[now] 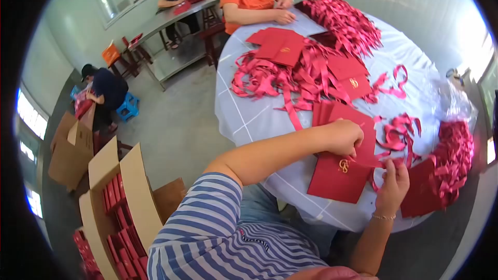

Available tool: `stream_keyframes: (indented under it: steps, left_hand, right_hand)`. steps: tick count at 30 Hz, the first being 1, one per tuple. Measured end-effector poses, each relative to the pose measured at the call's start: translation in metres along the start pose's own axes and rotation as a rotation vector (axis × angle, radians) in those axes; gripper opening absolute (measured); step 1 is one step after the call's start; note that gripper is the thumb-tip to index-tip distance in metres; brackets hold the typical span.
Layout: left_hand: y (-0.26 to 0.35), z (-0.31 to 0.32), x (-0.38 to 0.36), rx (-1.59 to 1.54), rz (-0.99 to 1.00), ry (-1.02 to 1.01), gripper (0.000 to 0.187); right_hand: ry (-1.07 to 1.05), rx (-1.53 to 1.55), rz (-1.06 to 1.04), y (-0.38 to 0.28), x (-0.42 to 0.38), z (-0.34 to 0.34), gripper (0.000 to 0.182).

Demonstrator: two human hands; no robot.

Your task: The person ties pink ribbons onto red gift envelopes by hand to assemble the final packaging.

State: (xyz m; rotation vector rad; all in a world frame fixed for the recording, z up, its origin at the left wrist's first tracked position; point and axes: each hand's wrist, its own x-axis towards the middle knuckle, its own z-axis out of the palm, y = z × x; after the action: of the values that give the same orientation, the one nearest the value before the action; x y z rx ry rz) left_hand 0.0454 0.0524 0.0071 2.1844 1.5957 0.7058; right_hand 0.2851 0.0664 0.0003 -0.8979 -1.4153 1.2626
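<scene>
A flat red paper piece (336,182) with a gold monogram lies at the near edge of the round table. Over its upper part, my left hand (345,137) is closed, fingertips pinched at one end of a short red ribbon (369,163). My right hand (392,181), with a bracelet at the wrist, pinches the ribbon's other end between thumb and finger. The ribbon stretches between both hands just above the paper. More red paper pieces (340,114) lie fanned out beyond my left hand. Loose ribbons (400,132) curl beside my right hand.
Ribbon heaps (345,23) and stacked red pieces (280,45) cover the far side of the white-clothed table (249,119). Another ribbon pile (456,161) sits at right. A person in orange (254,0) works across from me. An open carton (93,223) of red items stands at left.
</scene>
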Motion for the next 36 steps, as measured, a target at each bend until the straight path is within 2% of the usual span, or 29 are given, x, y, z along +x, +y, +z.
stream_keyframes:
  steps: [2, 4, 6, 7, 9, 10, 11, 14, 15, 17, 18, 19, 20, 21, 23, 25, 29, 32, 36]
  left_hand:
    - [-0.007, -0.002, 0.0, -0.133, 0.009, -0.058, 0.022]
    - [-0.014, -0.008, -0.003, -0.214, 0.032, -0.061, 0.02]
    - [-0.02, -0.012, -0.006, -0.304, 0.089, -0.016, 0.018]
    - [-0.021, -0.015, -0.007, -0.307, 0.084, -0.013, 0.018]
    - [-0.017, -0.031, -0.011, -0.428, -0.117, -0.047, 0.016]
    - [-0.019, -0.035, -0.012, -0.454, -0.141, -0.033, 0.016]
    - [-0.024, -0.037, -0.012, -0.458, -0.145, -0.031, 0.016]
    - [-0.036, -0.04, -0.011, -0.518, -0.217, 0.029, 0.017]
    - [-0.041, -0.04, -0.01, -0.468, -0.172, 0.084, 0.017]
    - [-0.051, -0.036, -0.007, -0.449, -0.132, 0.119, 0.019]
    - [-0.055, -0.035, -0.007, -0.46, -0.096, 0.117, 0.02]
    - [-0.054, -0.033, -0.01, -0.505, -0.145, 0.098, 0.019]
    - [-0.054, -0.029, -0.012, -0.61, -0.194, 0.089, 0.017]
    - [-0.046, -0.033, -0.018, -0.654, -0.227, 0.078, 0.015]
    - [-0.048, -0.027, -0.021, -0.669, -0.239, 0.046, 0.012]
    - [-0.047, -0.029, -0.023, -0.662, -0.258, 0.015, 0.011]
    - [-0.044, -0.035, -0.024, -0.701, -0.301, -0.026, 0.012]
    - [-0.04, -0.036, -0.026, -0.698, -0.335, -0.035, 0.02]
    - [-0.039, -0.032, -0.026, -0.537, -0.266, -0.02, 0.029]
  right_hand:
    - [-0.036, 0.319, -0.004, -0.008, 0.008, 0.002, 0.014]
    - [-0.146, 0.383, -0.074, -0.017, 0.016, 0.002, 0.016]
    - [-0.368, 0.653, -0.033, -0.025, 0.024, 0.008, 0.018]
    - [-0.338, 0.702, 0.022, -0.026, 0.028, 0.012, 0.019]
    - [-0.407, 0.771, 0.034, -0.035, 0.033, 0.018, 0.02]
    - [-0.47, 0.84, 0.046, -0.04, 0.036, 0.022, 0.021]
    - [-0.314, 0.751, 0.065, -0.047, 0.034, 0.031, 0.023]
    - [-0.361, 0.616, 0.017, -0.037, 0.05, 0.038, 0.023]
    - [-0.242, 0.474, 0.106, -0.044, 0.05, 0.047, 0.022]
    - [-0.334, 0.327, 0.148, -0.043, 0.061, 0.05, 0.019]
    - [-0.262, 0.204, 0.171, -0.048, 0.061, 0.062, 0.017]
    - [-0.287, 0.115, 0.087, -0.041, 0.064, 0.066, 0.017]
    - [-0.258, 0.009, 0.127, -0.037, 0.068, 0.068, 0.018]
    - [-0.348, -0.053, 0.103, -0.024, 0.076, 0.061, 0.019]
    - [-0.34, -0.159, 0.044, -0.016, 0.073, 0.065, 0.019]
    - [-0.384, -0.103, 0.056, -0.006, 0.07, 0.067, 0.018]
    - [-0.458, -0.294, 0.121, -0.002, 0.063, 0.064, 0.014]
    - [-0.47, -0.3, 0.055, 0.01, 0.061, 0.059, 0.01]
    - [-0.454, -0.359, -0.028, 0.015, 0.059, 0.06, 0.009]
